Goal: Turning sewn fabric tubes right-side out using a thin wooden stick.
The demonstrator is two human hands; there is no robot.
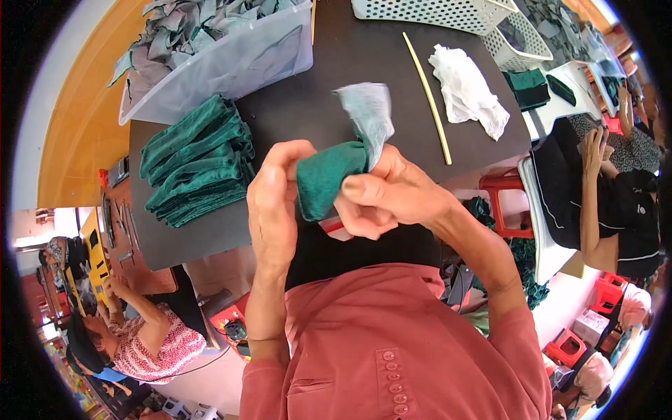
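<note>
Above the near edge of the dark desk (301,91), a green velvet piece (325,175) is held up between two hands, probably so that both sides can be reached at once. The left hand (269,203) has its fingers curled around the cloth's left side, seemingly to steady it. The right hand (399,192) pinches the right side, thumb pressed over the edge, which appears to hold the cloth gathered. Beside that pinch a thin, pale grey flap (374,115) juts upward, matte and creased against the soft, glossy pile.

To the left, folded green velvet strips (199,168) lie in a plump stack, layered perhaps for neatness and easy reach. Just beyond, a translucent plastic bin (231,87) contains limp, floppy grey-green scraps (203,31). On the right, a slim, straight wooden stick (428,101) lies near a rumpled white cloth (469,91); a rigid, perforated white basket (434,12) stands at the far side.
</note>
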